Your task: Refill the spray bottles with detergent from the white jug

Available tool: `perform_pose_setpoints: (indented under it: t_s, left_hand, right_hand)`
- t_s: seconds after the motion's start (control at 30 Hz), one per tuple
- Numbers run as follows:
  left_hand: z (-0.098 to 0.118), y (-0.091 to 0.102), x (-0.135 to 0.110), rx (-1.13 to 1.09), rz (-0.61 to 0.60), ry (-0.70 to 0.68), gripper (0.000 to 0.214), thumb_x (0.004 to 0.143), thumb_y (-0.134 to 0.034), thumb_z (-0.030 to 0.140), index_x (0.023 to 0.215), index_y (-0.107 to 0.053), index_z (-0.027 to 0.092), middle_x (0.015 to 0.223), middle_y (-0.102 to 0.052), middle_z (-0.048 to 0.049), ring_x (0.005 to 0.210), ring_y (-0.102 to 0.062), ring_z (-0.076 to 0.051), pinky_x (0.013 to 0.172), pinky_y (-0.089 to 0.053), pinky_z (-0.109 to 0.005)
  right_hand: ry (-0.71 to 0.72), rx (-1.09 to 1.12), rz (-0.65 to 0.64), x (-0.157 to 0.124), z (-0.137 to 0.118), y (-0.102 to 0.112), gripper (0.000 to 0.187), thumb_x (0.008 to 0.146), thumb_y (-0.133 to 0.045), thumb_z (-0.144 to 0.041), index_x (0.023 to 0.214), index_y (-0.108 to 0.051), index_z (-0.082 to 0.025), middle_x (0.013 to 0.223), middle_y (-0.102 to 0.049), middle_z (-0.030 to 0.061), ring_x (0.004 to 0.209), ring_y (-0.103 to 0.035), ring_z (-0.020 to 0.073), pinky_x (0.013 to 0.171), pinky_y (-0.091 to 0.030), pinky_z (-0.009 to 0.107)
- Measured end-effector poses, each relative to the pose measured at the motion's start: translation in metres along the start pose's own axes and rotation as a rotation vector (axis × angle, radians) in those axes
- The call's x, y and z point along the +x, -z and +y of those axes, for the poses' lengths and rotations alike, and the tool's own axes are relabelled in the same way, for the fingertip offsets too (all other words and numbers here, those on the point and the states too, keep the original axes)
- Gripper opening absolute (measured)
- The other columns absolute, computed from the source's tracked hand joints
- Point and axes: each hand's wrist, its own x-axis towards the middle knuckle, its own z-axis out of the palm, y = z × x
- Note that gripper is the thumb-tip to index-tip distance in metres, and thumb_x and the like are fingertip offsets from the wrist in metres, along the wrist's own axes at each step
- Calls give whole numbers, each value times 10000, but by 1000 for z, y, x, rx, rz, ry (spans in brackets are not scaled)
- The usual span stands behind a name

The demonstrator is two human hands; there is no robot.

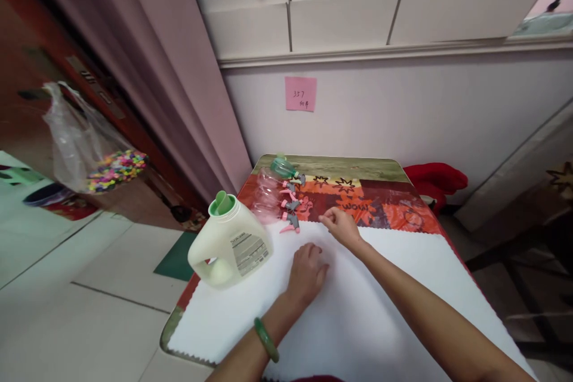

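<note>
A white cloth (pixel 380 310) with a zigzag edge covers the near part of a small table (pixel 358 167). My left hand (pixel 307 271) rests on the cloth, fingers curled down against it, a green bangle on its wrist. My right hand (pixel 338 225) reaches to the cloth's far edge, fingertips pinched together on that edge. Just left of it lie several clear spray bottles (pixel 275 194) with pink and grey trigger heads. A cream detergent jug (pixel 230 242) with a green cap stands at the table's left edge.
A patterned orange-red tablecloth (pixel 385 203) shows beyond the white cloth. A pink sticky note (pixel 300 94) is on the wall. A plastic bag of colourful beads (pixel 96 158) hangs on the door at left. Red fabric (pixel 436 179) lies behind the table on the right.
</note>
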Motion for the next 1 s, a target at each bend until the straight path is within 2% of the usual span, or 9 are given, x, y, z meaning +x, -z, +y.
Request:
perform_pose_setpoints:
  t_s: [0.13,0.2,0.33,0.4,0.57,0.7,0.83,0.9,1.0]
  left_hand:
    - [-22,-12,-23,138,-67,-102,331,779,-653,210,1109,-656,210,1266,-630,-167,1221,-560,-369,1076,-414,-621]
    - [-28,-16,-25,201,-85,-136,348,802,-646,215,1150,-645,203,1289,-619,-171,1242,-547,-382,1086,-403,-644]
    - [-34,-20,-26,300,-104,-184,366,828,-640,221,1193,-627,199,1300,-612,-172,1227,-548,-383,1083,-411,-648]
    - [-37,-21,-27,333,-107,-199,377,836,-635,222,1211,-615,199,1309,-605,-173,1219,-547,-382,1074,-419,-646]
    - [-40,-23,-29,374,-103,-233,377,856,-614,233,1230,-595,185,1287,-607,-178,1194,-546,-378,1049,-437,-644]
    - [-42,-25,-27,379,-79,-267,359,847,-621,225,1201,-601,171,1283,-610,-189,1182,-554,-374,1048,-445,-632]
    - [-45,-25,-29,368,-29,-302,374,841,-639,227,1211,-600,189,1260,-634,-168,1173,-577,-363,1046,-461,-612]
    - [-47,-23,-32,351,15,-322,406,844,-647,223,1243,-583,196,1269,-636,-159,1180,-587,-345,1043,-481,-567]
    - [-46,-18,-31,323,134,-332,471,893,-614,233,1348,-499,188,1330,-597,-185,1255,-559,-334,1071,-460,-547]
  right_hand:
    - [61,-167,-52,10,-12,-37,160,904,-634,-399,911,-701,-254,968,-777,28,938,-708,213,797,-452,291]
    - [39,-235,-69,19,-21,-55,195,917,-620,-430,925,-709,-257,992,-782,45,993,-713,240,822,-460,311]
    - [-67,-345,-99,38,-30,-84,372,870,-645,-567,921,-706,-203,983,-779,147,1014,-721,330,829,-488,383]
    - [-101,-371,-120,44,-32,-94,422,832,-677,-600,929,-702,-190,1004,-775,169,1026,-720,345,838,-495,398]
    - [-148,-369,-130,50,-36,-104,360,755,-757,-509,941,-691,-209,1044,-770,143,1032,-717,327,831,-500,382]
    - [-139,-307,-114,49,-38,-105,288,693,-794,-407,877,-671,-223,928,-772,92,919,-723,287,764,-496,337]
    - [-31,-195,-67,40,-38,-92,256,736,-744,-349,934,-647,-219,871,-760,36,827,-707,218,702,-476,271]
    - [39,-138,-46,34,-40,-71,251,774,-712,-375,949,-640,-211,795,-742,5,745,-687,188,660,-460,246]
    - [139,-99,8,24,-48,-23,224,809,-685,-384,946,-655,-209,690,-708,-21,655,-649,169,628,-424,239]
